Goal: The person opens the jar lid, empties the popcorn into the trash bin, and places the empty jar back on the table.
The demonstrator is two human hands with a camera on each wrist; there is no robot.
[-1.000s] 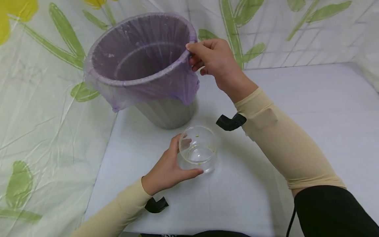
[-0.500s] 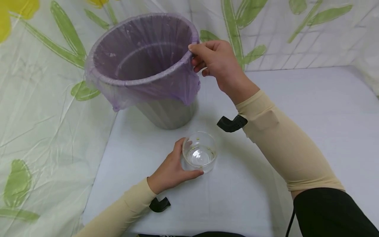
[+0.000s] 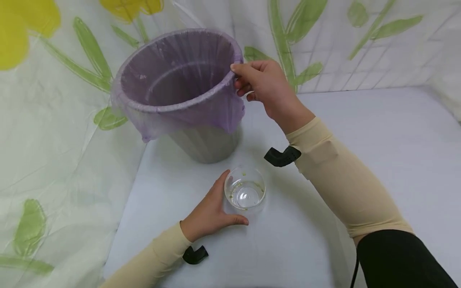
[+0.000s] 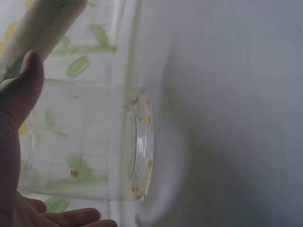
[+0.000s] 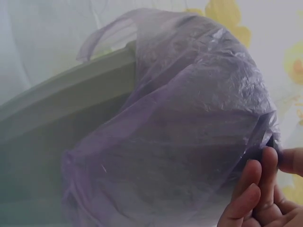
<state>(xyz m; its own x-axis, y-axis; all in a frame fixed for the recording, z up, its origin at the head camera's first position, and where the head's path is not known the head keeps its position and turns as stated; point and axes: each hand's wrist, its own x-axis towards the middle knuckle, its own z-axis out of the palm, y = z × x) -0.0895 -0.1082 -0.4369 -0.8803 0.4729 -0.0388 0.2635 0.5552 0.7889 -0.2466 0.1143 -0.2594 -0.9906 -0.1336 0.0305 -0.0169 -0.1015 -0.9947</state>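
A clear round container appears to stand upright on the white table, with small yellowish bits clinging inside its wall and base. My left hand is spread beside it, fingers along its left and thumb apart from its near side. In the left wrist view the container lies between thumb and fingers. A purple plastic bag lines a grey trash can, its edge folded over the rim. At the rim's right side, my right hand pinches the bag between thumb and fingers; the right wrist view shows this bag up close.
The white table extends to the right of both arms. Behind and to the left hangs a plastic sheet printed with flowers and leaves. The trash can stands at the table's back left, beyond the container.
The container was tilted in my left hand and is now upright, slightly nearer the body. The left thumb has come away from it. My right hand keeps its pinch on the bag.
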